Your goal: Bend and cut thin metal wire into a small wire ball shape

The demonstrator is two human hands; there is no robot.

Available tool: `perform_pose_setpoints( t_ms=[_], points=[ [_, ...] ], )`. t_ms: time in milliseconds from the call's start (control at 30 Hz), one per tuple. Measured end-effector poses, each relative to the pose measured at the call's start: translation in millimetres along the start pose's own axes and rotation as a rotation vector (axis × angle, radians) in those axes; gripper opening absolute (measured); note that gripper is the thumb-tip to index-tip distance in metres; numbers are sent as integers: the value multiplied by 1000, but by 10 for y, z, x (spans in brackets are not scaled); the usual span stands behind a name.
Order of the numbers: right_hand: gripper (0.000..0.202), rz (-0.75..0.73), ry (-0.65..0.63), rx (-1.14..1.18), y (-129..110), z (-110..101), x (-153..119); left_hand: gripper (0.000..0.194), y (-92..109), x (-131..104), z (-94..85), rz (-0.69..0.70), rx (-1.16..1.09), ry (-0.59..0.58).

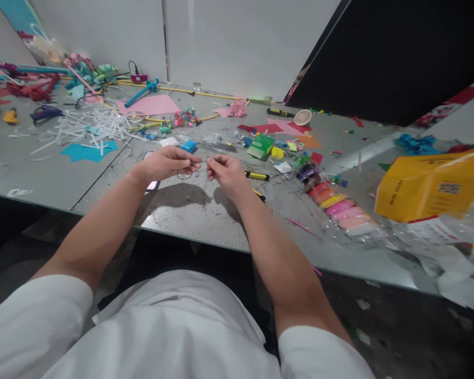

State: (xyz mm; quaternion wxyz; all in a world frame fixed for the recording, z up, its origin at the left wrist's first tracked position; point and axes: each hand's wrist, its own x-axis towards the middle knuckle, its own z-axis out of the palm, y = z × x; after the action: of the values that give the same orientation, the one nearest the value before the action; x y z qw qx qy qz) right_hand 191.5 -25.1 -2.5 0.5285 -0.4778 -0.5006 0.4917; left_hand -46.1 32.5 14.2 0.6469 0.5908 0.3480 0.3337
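Note:
Above the grey table (189,210), both hands are raised close together with the fingertips pinched. Between them runs a thin wire-like strand (204,162), too fine to make out fully. My left hand (169,162) is closed on one end, palm partly turned up. My right hand (226,171) pinches the other end between thumb and forefinger. Below the left fingers lies a small loop of thin wire (184,177). A phone (152,185) shows partly from under my left wrist. Beside my right hand is a yellow and black utility knife (257,176).
Shredded white paper strips (102,123) and a blue paper sheet (89,151) lie to the left. A green packet (260,146) sits beyond my right hand. Packs of coloured clay-like pieces (342,205) and a yellow plastic bag (430,187) are at right. White panels (240,47) stand behind.

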Motion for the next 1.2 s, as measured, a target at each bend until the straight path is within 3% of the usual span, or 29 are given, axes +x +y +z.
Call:
perform_pose_setpoints(
  t_ms=[267, 733, 933, 1200],
  points=[
    [39, -29, -16, 35, 3, 19, -5, 13, -11, 32, -3, 16, 14, 33],
    [41, -107, 22, -25, 11, 8, -10, 25, -58, 75, -18, 79, 70, 71],
    [37, -119, 56, -64, 32, 6, -14, 29, -104, 87, -33, 165, 200, 114],
    [33, -136, 60, -82, 40, 7, -25, 16, -148, 163, -61, 240, 364, 132]
  ],
)
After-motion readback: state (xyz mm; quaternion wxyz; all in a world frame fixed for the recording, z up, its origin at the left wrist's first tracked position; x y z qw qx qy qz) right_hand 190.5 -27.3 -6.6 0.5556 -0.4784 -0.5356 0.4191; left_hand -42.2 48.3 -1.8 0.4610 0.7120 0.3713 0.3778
